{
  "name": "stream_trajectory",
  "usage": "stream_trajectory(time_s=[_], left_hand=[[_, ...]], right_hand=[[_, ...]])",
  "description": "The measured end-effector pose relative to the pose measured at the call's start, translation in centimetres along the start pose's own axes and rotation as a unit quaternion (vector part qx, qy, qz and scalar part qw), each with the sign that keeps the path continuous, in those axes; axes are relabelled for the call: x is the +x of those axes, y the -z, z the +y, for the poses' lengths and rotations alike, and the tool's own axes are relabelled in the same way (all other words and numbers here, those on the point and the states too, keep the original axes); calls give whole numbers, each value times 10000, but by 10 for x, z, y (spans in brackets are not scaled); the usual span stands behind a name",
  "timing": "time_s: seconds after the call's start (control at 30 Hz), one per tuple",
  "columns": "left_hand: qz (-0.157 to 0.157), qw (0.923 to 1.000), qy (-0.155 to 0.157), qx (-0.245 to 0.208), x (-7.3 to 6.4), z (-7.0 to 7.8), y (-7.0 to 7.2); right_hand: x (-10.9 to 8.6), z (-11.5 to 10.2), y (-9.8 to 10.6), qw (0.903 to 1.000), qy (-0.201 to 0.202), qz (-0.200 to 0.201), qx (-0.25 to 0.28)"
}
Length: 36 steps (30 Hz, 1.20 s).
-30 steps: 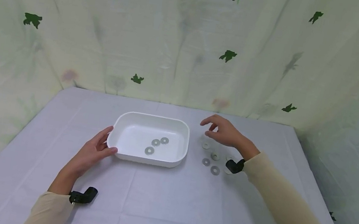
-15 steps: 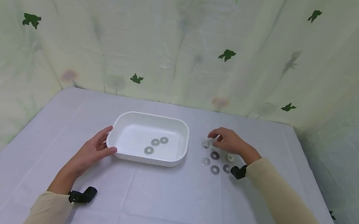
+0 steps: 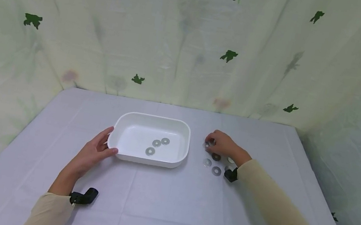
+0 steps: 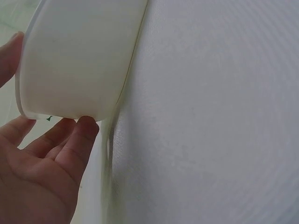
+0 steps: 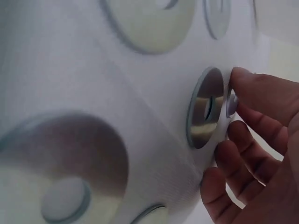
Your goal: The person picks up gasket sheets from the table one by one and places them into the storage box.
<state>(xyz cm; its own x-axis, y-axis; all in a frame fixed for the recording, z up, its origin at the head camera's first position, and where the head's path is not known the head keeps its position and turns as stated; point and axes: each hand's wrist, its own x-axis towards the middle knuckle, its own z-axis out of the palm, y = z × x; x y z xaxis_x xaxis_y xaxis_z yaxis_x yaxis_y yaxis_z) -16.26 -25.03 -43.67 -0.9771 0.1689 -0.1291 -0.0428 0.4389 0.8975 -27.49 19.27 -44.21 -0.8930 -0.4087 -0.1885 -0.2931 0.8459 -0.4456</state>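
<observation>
A white, round-cornered plastic tray (image 3: 144,160) stands on the table with 3 flat metal washers (image 3: 150,151) inside. My left hand (image 3: 90,155) holds the tray's left end, thumb at the front rim and fingertips against the side wall, as the left wrist view also shows. To the right of the tray, my right hand (image 3: 225,145) is low over a group of loose washers. In the right wrist view its thumb and fingers are at the edge of one washer (image 5: 231,103), pinching it close to the cloth. Another washer (image 5: 205,108) lies just beside the fingertips.
Several more washers (image 3: 216,171) lie below and under the right hand and wrist, some partly covered. A white cloth (image 3: 166,204) covers the table. A pale curtain with green leaf shapes (image 3: 176,49) hangs behind and at the sides.
The right hand has come down from above the washers, first to the right, then slightly left, and now grips one at the far left of the group. Left hand and tray stay put.
</observation>
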Motion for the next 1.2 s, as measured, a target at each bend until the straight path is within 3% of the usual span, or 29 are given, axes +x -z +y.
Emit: stream_trajectory(time_s=[0.33,0.53,0.73,0.97,1.2], left_hand=[[5,10000,-5,0,-2,1,0],[-1,10000,-11,-73,-2,-1,-1],[15,9998,41,-172,-2,-2,0],[35,9999,35,-143,-2,-1,0],[63,10000,71,-16,-1,-1,-1]], right_hand=[[-2,-4,1,9991,-41,-196,381],[-6,-2,2,9971,132,-294,689],[-5,-4,5,9984,241,-280,429],[2,-4,15,9978,169,40,632],[3,-17,37,9890,822,605,1072]])
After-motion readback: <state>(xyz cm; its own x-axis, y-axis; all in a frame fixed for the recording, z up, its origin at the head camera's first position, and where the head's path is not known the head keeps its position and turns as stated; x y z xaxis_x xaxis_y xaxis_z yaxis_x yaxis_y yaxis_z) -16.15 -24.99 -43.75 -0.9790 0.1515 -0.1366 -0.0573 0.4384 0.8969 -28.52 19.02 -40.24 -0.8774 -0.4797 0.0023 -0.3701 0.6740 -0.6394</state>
